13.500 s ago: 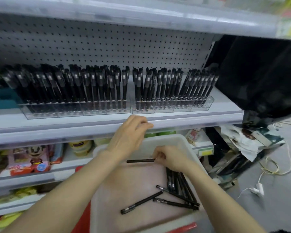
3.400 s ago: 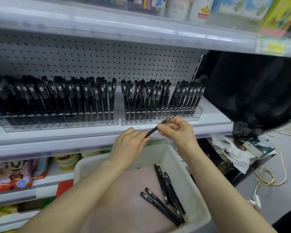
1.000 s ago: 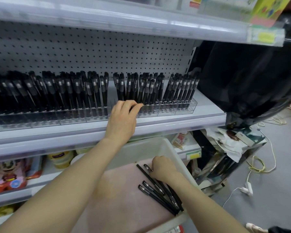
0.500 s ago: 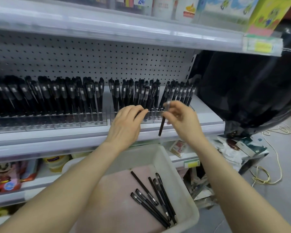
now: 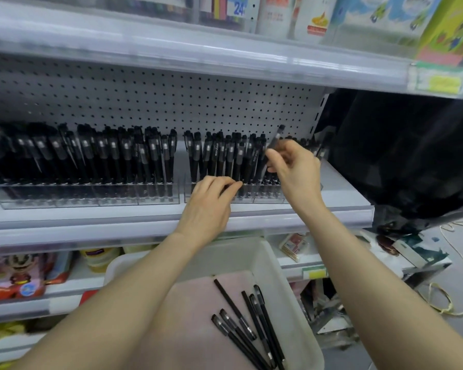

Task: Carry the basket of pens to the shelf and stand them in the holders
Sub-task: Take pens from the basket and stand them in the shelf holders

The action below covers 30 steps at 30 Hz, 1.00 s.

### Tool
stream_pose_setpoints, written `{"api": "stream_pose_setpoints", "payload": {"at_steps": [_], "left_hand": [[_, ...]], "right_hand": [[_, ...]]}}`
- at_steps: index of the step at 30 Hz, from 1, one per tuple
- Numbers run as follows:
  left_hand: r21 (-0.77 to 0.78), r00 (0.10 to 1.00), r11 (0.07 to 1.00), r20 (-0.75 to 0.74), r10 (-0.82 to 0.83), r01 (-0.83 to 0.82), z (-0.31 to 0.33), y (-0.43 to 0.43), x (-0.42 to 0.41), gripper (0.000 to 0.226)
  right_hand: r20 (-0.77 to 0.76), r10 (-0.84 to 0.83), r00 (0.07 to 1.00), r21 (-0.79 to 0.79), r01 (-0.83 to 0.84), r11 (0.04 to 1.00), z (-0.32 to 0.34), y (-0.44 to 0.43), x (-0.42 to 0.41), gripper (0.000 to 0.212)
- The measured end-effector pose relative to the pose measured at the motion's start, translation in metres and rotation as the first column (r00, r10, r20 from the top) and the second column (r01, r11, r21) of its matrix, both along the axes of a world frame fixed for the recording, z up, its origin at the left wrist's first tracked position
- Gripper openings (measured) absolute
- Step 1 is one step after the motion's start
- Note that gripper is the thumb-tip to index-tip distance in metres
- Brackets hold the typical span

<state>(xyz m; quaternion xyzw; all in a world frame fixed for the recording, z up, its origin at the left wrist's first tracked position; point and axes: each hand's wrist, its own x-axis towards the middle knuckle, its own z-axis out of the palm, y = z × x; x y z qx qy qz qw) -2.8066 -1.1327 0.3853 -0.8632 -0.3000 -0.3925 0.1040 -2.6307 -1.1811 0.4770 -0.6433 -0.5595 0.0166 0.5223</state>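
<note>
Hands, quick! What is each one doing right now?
Left hand: open, fingers resting on the front of the clear pen holder.
Right hand: closed, pinching one black pen above that holder.

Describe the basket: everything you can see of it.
The basket is a pale, off-white plastic tub with a thick rounded rim and smooth sloping walls; its floor looks pinkish. It sits open-topped below the pen shelf, with its near corner cut off by the frame; what supports it is out of view. About six loose black pens lie flat on the right of its floor, slanting the same way. Both forearms pass over it; the left hand and right hand are up at the shelf, not touching it.
</note>
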Motion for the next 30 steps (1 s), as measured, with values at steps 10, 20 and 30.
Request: {"api": "stream_pose_setpoints", "payload": {"at_steps": [10, 20, 30], "left_hand": [[-0.017, 1.0, 1.0, 0.018, -0.009, 0.01, -0.002, 0.001, 0.0, 0.047], [-0.022, 0.999, 0.999, 0.032, -0.023, 0.024, -0.002, 0.002, -0.001, 0.048], [-0.04, 0.999, 0.998, 0.021, -0.041, 0.042, -0.006, 0.004, -0.001, 0.052]], "right_hand": [[0.092, -0.008, 0.996, -0.143, 0.021, 0.989, -0.028, 0.01, -0.008, 0.019], [0.009, -0.068, 0.998, -0.025, 0.068, 0.997, -0.046, -0.008, -0.018, 0.013], [0.431, 0.299, 0.851, -0.668, 0.078, 0.74, -0.151, -0.07, -0.059, 0.014]]}}
